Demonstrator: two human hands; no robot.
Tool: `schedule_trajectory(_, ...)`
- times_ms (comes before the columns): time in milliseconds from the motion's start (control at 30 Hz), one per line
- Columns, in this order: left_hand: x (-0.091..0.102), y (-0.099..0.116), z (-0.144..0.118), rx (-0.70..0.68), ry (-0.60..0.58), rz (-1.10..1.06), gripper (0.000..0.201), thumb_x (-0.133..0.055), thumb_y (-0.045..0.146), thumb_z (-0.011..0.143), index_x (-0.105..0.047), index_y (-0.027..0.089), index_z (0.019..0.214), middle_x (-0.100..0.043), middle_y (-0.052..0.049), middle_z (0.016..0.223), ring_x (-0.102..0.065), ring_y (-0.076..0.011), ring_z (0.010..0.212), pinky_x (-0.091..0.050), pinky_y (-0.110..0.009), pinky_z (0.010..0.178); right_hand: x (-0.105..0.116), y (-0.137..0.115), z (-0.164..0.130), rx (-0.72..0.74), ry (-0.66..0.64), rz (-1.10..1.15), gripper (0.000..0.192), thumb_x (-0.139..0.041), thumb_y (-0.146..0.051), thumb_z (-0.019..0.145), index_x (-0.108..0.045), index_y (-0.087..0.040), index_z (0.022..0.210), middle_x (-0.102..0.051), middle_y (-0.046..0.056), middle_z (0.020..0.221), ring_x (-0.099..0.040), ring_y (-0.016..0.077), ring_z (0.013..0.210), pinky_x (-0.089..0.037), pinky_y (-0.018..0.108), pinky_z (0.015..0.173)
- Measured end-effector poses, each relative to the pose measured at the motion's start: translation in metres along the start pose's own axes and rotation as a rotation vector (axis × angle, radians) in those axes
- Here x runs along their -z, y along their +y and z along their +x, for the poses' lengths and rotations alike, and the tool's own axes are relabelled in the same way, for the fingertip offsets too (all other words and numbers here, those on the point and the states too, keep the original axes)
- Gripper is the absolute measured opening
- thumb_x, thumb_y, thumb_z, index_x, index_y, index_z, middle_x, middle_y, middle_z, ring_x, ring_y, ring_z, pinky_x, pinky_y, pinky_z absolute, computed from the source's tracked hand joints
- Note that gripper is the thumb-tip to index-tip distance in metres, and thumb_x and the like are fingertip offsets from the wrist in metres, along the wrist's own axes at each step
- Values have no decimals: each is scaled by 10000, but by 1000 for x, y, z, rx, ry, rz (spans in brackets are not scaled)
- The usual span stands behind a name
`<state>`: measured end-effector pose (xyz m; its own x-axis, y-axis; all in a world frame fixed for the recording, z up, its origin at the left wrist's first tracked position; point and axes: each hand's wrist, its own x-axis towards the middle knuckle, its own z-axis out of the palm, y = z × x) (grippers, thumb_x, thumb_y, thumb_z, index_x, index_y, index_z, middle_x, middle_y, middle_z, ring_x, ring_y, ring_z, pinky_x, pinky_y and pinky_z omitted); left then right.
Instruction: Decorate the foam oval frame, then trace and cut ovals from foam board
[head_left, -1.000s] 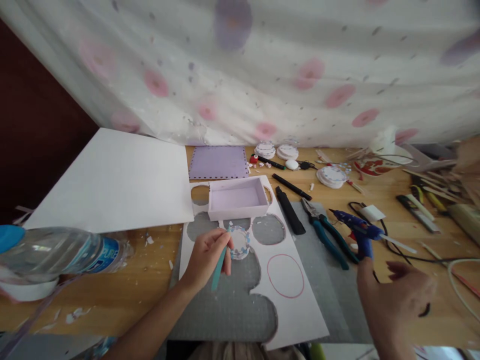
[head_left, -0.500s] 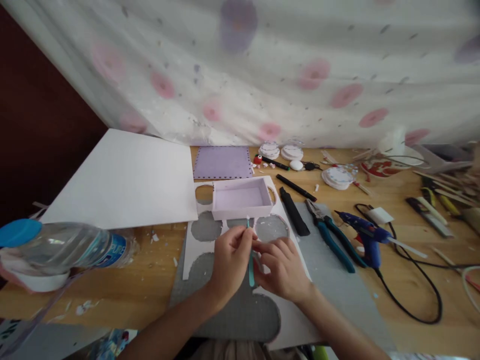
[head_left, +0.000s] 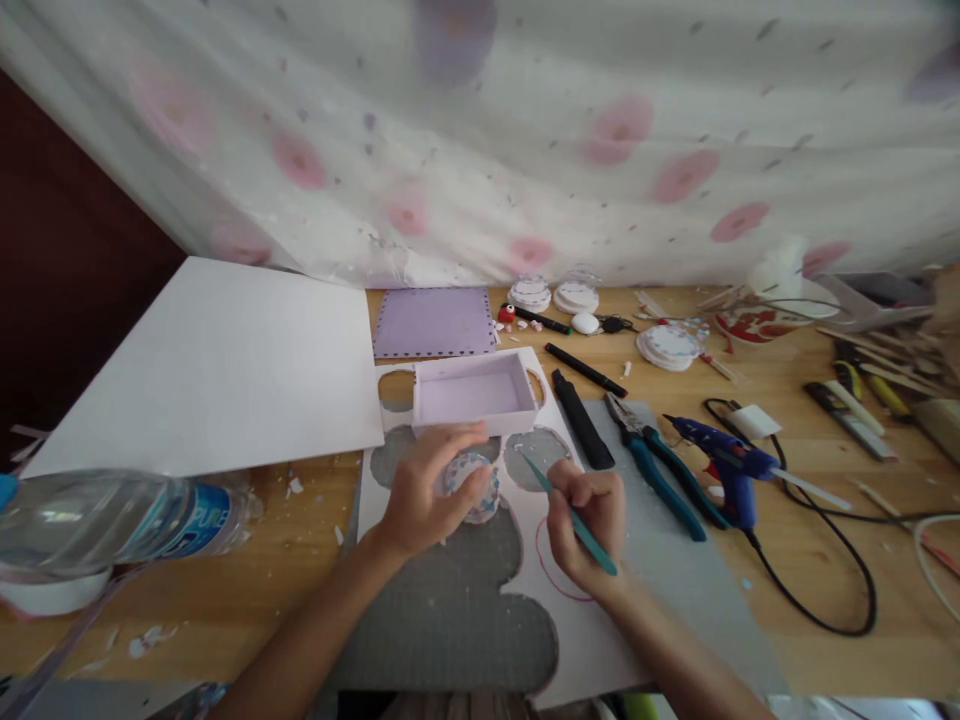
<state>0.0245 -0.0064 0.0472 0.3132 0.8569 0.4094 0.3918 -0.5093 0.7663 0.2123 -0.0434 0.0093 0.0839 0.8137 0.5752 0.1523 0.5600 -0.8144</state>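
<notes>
A lilac tray (head_left: 475, 391) sits just beyond the hands; pliers (head_left: 654, 462) lie right. The right hand (head_left: 589, 520), fingers clamped, holds a teal knife (head_left: 571, 515) whose tip points far-left. The left hand (head_left: 427, 490) pinches a round disc (head_left: 471, 484).

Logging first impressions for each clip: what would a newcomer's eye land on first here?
Probably the two hands at the centre: the left hand grips a small round patterned disc, and the right hand holds a teal craft knife like a pen, both over a white sheet with round cut-outs. Just beyond sits an open lilac box, and a blue glue gun lies to the right.
</notes>
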Motion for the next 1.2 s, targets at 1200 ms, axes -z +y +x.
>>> schedule_trajectory(1200, 0, -46, -16, -144, -236, 33, 443, -737, 389, 771, -576, 229, 1151, -659, -99, 1169, -608, -258, 1084, -448, -397, 935, -6, -3, -6, -274, -233, 253, 200, -389, -211, 972, -257, -253, 827, -244, -56, 688, -287, 134, 610, -263, 259, 532)
